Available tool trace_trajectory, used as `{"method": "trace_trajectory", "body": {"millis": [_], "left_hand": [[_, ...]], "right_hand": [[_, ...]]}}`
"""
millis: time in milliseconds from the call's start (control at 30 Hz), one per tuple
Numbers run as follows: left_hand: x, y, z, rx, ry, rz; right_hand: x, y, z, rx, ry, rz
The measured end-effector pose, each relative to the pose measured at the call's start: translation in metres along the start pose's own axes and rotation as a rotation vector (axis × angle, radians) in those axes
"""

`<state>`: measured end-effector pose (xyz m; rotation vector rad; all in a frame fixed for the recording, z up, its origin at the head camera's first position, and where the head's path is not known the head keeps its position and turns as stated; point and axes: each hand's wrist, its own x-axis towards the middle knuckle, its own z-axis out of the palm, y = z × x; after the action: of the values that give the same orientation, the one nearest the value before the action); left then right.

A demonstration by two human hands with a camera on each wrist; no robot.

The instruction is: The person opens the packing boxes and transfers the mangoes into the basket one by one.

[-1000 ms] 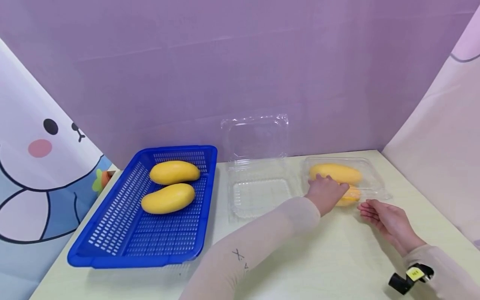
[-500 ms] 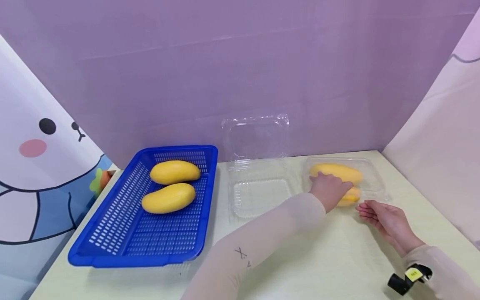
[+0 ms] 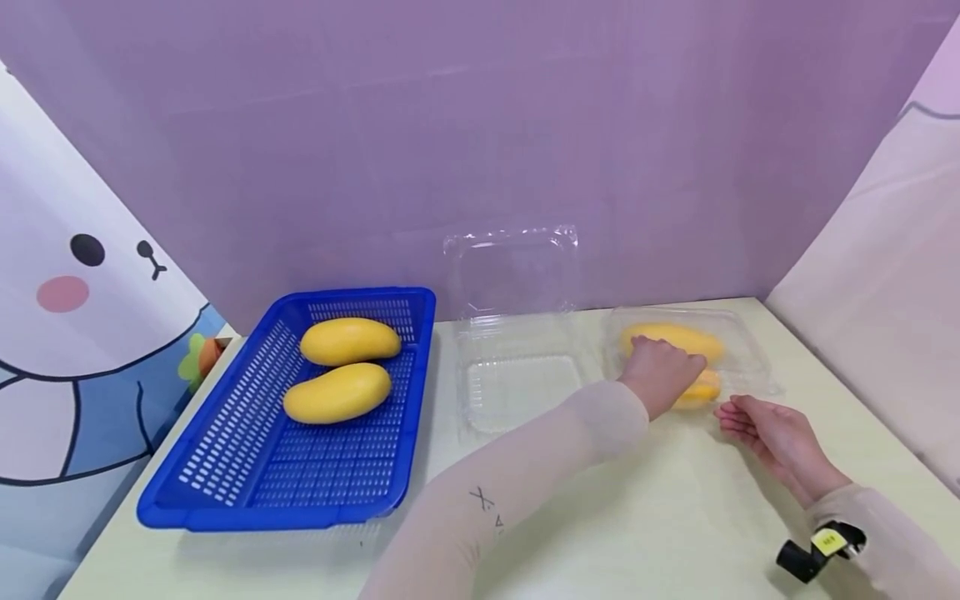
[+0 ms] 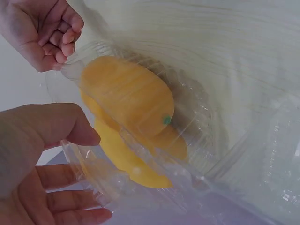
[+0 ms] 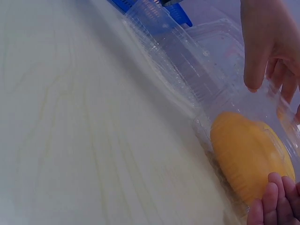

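In the head view, a clear plastic clamshell container [image 3: 738,346] stands at the right of the table with two yellow mangoes inside. The far mango [image 3: 686,340] and the near mango [image 3: 701,388] are partly hidden by my left hand [image 3: 663,375], which reaches over the lid. The left wrist view shows the left thumb and fingers [image 4: 75,201] spread at the lid's edge, lightly bent. At the container's near right corner, my right hand [image 3: 780,442] pinches the plastic edge between thumb and forefinger, its other fingers curled in. The lid lies over the mangoes.
A second clear clamshell [image 3: 517,392] stands open in the middle, its lid upright against the purple backdrop [image 3: 480,125]. On the left, a blue basket [image 3: 405,467] holds two mangoes [image 3: 337,393]. A camera mount [image 3: 821,550] sits on the right wrist.
The left hand has shifted very slightly to the right over the lid. The right hand stays at the container's corner, and the basket and middle clamshell have not moved.
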<state>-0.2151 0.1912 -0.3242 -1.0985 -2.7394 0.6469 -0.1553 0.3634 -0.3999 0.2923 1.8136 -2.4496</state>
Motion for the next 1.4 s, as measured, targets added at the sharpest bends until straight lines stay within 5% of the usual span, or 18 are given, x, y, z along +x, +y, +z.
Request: {"method": "trace_trajectory", "body": {"millis": [667,1100,1400], "left_hand": [[0.006,0.008,0.002,0.029,0.167,0.067],[0.019,0.032,-0.006,0.026,0.263,0.142],[0.027,0.040,-0.002,0.114,0.319,0.184]], "right_hand": [[-0.002,0.000,-0.004,-0.011,-0.027,-0.024],[-0.003,0.004,0.003,-0.009,-0.043,-0.094],[-0.003,0.004,0.003,-0.033,-0.039,-0.106]]}}
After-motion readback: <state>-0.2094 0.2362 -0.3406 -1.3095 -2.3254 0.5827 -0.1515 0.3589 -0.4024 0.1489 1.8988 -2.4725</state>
